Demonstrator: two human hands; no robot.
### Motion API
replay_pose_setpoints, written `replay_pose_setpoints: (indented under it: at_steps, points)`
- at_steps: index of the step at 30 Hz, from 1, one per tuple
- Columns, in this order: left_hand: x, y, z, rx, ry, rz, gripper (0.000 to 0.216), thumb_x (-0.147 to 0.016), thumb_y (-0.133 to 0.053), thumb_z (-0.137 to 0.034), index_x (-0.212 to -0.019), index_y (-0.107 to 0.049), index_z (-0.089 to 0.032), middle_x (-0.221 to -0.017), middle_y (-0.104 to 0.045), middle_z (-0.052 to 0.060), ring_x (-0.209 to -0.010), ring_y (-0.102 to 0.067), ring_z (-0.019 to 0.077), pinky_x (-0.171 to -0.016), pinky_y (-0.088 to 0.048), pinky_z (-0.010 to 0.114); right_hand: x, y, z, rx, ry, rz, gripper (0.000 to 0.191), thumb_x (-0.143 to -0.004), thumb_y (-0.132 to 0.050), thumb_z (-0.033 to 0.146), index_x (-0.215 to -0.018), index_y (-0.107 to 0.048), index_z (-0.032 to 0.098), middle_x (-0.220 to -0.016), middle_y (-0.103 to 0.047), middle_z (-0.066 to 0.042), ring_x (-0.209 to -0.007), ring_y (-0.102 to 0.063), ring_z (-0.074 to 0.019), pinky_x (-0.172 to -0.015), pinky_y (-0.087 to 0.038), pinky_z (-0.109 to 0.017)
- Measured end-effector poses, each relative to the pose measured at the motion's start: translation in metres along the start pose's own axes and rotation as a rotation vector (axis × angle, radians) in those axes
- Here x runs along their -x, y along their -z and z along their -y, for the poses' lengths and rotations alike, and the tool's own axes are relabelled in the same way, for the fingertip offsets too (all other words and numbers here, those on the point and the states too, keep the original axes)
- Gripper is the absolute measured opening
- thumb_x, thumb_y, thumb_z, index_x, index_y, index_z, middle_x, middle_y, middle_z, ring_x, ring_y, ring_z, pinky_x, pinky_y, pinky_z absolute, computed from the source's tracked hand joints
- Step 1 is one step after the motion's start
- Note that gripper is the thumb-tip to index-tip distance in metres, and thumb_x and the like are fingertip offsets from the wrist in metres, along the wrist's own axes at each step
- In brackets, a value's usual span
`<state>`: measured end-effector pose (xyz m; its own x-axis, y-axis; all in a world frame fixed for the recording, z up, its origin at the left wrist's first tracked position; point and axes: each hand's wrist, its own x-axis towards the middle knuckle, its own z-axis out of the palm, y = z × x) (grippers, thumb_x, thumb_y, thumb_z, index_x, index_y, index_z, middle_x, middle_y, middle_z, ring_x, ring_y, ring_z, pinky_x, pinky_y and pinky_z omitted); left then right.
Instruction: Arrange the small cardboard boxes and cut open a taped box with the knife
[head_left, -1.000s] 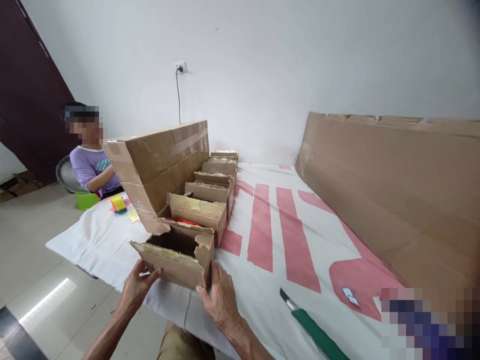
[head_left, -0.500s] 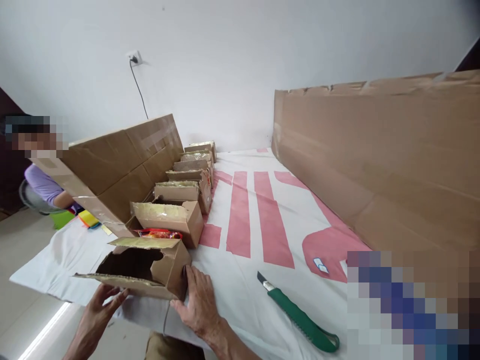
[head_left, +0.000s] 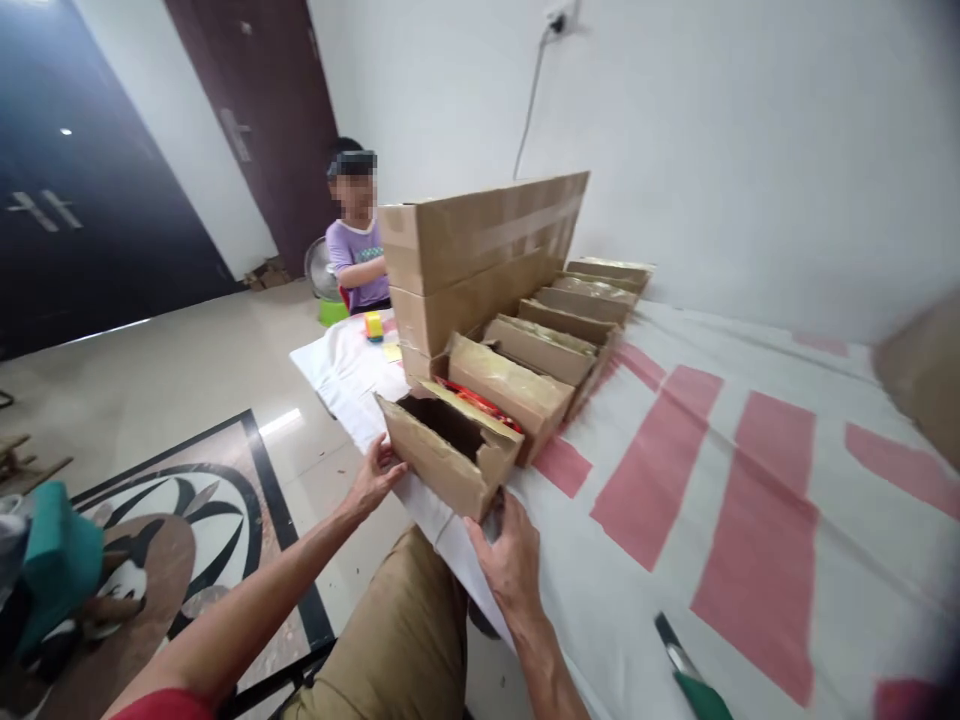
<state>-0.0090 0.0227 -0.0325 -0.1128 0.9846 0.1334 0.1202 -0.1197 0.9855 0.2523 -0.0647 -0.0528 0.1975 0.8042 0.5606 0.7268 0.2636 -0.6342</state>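
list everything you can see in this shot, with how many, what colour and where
Open small box: one, brown cardboard, torn top, at the near edge of the table, held at both ends.
Row of small boxes: about six, brown, lined up behind it toward the wall; the nearest shows red packets.
Long boxes: two, brown, taped, stacked left of the row.
Table cover: one, white with red bars.
Utility knife: one, green handle, near right edge of the table.
Tape roll: one, yellow, far left of the table.
Another person: one, purple shirt, beyond the table.
Doors: dark brown, back left.
Left hand: on the box's left end.
Right hand: at its right corner.
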Motion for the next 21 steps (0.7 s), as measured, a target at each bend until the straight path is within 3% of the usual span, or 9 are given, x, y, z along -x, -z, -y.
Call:
replay_pose_setpoints:
  at_steps: [9,16,21]
  points:
    - [0.017,-0.009,0.006,-0.095,-0.121,0.009,0.07,-0.085,-0.072,-0.053,-0.144,-0.052,-0.023,-0.145,-0.061,0.016,-0.136,-0.058,0.0329,-0.12,-0.041,0.056,0.023,0.014,0.0,0.027,-0.004,0.029,0.048,-0.099,-0.054,0.056,-0.128,-0.059,0.018,-0.126,-0.071,-0.02,-0.117,-0.068,-0.036,-0.097,-0.055,-0.054]
    - [0.002,0.001,-0.006,-0.034,-0.083,-0.016,0.079,-0.076,-0.077,-0.054,-0.143,-0.052,-0.021,-0.147,-0.058,0.018,-0.141,-0.052,0.0379,-0.114,-0.045,0.058,0.023,0.021,0.004,0.052,-0.007,0.081,0.049,-0.098,-0.058,0.047,-0.138,-0.056,0.019,-0.128,-0.072,-0.018,-0.115,-0.07,-0.0338,-0.095,-0.057,-0.052]
    - [-0.008,0.008,-0.024,0.115,-0.086,0.071,0.074,-0.075,-0.08,-0.052,-0.138,-0.055,-0.022,-0.144,-0.06,0.014,-0.138,-0.055,0.0345,-0.114,-0.046,0.052,0.022,0.02,0.033,0.067,-0.024,0.031,0.058,-0.096,-0.059,0.046,-0.145,-0.051,0.016,-0.138,-0.067,-0.02,-0.125,-0.065,-0.0339,-0.101,-0.055,-0.053]
